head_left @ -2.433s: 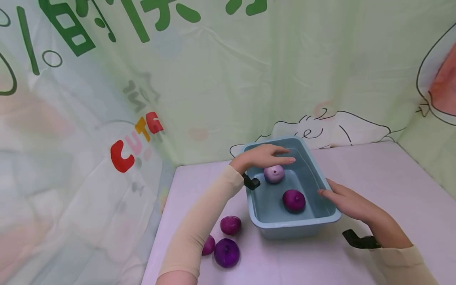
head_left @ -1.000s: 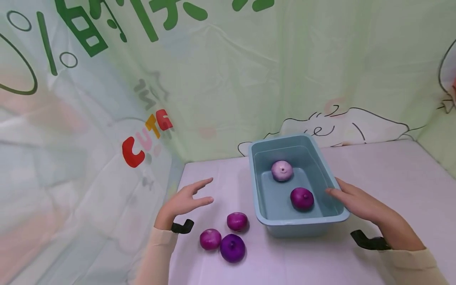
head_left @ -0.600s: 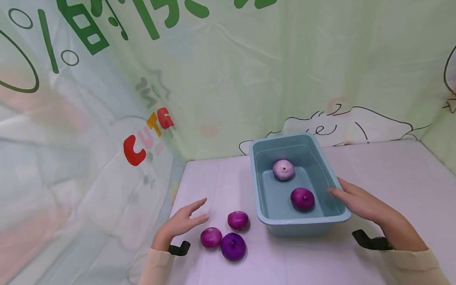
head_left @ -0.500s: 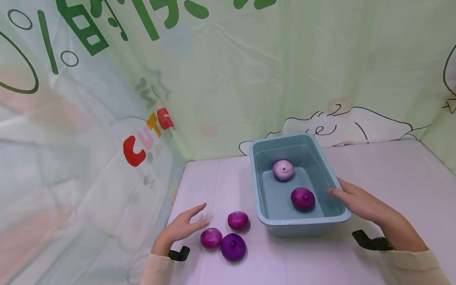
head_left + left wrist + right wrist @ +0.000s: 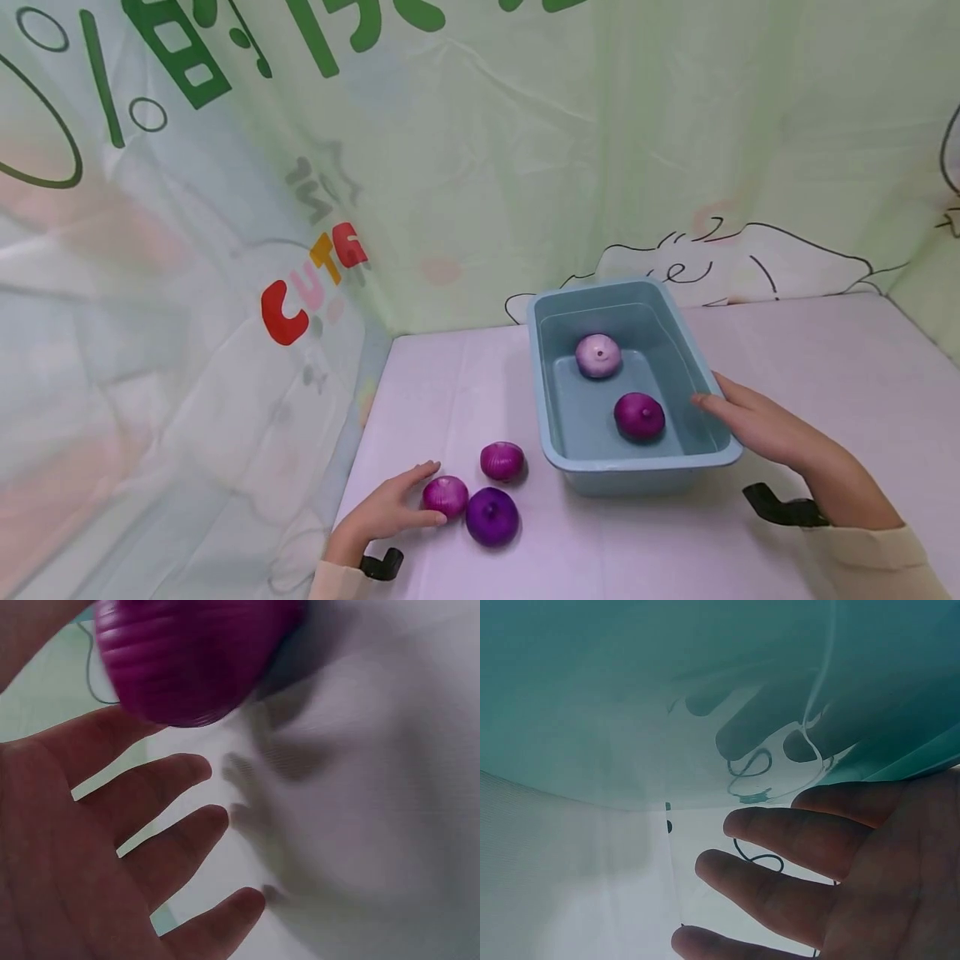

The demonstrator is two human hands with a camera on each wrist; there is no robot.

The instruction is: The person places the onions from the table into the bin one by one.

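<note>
My left hand (image 5: 381, 510) reaches round the near-left purple onion (image 5: 446, 497) on the table, thumb on the near side and forefinger behind it. In the left wrist view the onion lies at the forefinger and the other fingers (image 5: 180, 844) are spread and nearly straight. Two more purple onions, one reddish (image 5: 502, 461) and one darker (image 5: 492, 517), sit just right of it. My right hand (image 5: 765, 427) holds the right rim of a blue plastic bin (image 5: 637, 465), its thumb over the edge and its fingers (image 5: 787, 840) along the outer wall. Inside lie a pale onion (image 5: 598, 356) and a purple onion (image 5: 639, 417).
The table is covered by a pale lilac cloth (image 5: 600, 550). Behind it hangs a light green printed curtain (image 5: 480, 167), and a whitish printed sheet (image 5: 187, 375) closes off the left side.
My left hand has come back from over the bin, across to the left, then down and forward to the near-left onion. The right hand has stayed at the bin's rim.
</note>
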